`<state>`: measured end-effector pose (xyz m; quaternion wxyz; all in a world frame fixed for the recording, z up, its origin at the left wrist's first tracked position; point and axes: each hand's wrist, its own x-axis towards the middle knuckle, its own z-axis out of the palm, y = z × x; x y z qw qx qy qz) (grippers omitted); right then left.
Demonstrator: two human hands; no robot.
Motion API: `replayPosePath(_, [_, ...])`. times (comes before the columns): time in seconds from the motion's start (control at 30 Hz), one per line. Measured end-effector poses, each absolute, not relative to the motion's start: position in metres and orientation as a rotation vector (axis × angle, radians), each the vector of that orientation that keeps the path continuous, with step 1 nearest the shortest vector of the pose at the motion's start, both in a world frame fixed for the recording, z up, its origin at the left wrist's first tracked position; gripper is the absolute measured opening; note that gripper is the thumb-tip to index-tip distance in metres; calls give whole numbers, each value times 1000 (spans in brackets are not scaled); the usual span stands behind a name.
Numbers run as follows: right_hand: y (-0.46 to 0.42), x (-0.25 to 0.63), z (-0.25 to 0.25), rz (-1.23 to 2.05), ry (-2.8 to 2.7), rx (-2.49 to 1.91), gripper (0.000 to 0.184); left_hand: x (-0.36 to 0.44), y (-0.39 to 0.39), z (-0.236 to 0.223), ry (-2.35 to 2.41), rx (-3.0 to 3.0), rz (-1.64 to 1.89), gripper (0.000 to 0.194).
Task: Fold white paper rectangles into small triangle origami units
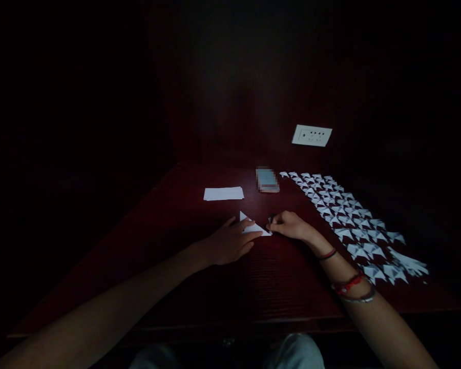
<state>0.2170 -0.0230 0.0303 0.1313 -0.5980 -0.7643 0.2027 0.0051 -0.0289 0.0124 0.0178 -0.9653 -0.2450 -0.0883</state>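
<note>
The triangle of white paper (251, 226) lies on the dark red bench (169, 225), between the two hands: the left hand (232, 243) reaches over it from the near left side, its fingers spread loosely across the paper and pressing it down flat, palm low, while the right hand (286, 224) is at its right-hand corner, fingers curled in and pinched close around a small dark item (270, 220) too blurred to name. Whether the right fingertips also grip the paper corner, I cannot tell

The bench is smooth, reddish wood with a dull sheen and fine ripples of grain showing just this side of the hands. Beyond the triangle sits a flat, neat stack of white paper strips (223, 193), long and rectangular, its edges slightly out of line; to the right of that stack is a pixelated phone-like slab (267, 179). Down the right side run rows of small folded white paper shapes (341, 210), pointed and crisp, with grey-blue shading in their creases, and beside the nearest ones a loose bunch of narrow paper slips (407, 262). A pale socket plate (312, 136) is set in the dark panel behind

The triangle itself is plain white and thin, with straight edges, one sharp point aimed away from the person and another toward the right hand; part of it is hidden under the left fingers
</note>
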Motion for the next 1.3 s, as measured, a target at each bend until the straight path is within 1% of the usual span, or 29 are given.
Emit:
replayPosePath(0.07, [-24,217,31,623,-2235,-1696,25,4,-29,13,-754,-2998,-277,36])
replayPosePath(0.17, [-24,219,31,660,-2228,-1713,17,4,-29,12,-735,-2998,-279,36])
replayPosePath(0.23, [-23,221,31,660,-2211,-1773,15,4,-28,11,-734,-2996,-284,36])
replayPosePath(0.37, [-20,229,33,629,-2175,-1864,17,6,-26,9,-735,-2987,-313,35])
replayPosePath(0.47, [-19,232,37,614,-2164,-1795,18,7,-26,12,-715,-2969,-344,34])
replayPosePath(0.6, [-29,240,50,551,-2155,-1693,21,9,-30,21,-649,-2924,-404,40])
replayPosePath(0.7, [-50,262,66,493,-2094,-1714,21,22,-33,28,-564,-2929,-416,44])
replayPosePath(0.8, [-75,305,85,451,-2012,-1868,21,53,-32,39,-468,-2965,-435,44])
replayPosePath(0.93, [-105,384,99,148,-1777,-2243,18,125,-28,57,-326,-3030,-454,42])
replayPosePath(1.0, [-117,419,99,49,-1701,-2407,15,168,-25,63,-258,-3059,-433,41])
replayPosePath(1.17, [-143,466,83,122,-1646,-2614,9,258,-28,59,-211,-3168,-447,40])
replayPosePath(1.3, [-152,470,69,144,-1633,-2648,9,293,-37,48,-162,-3182,-494,39])
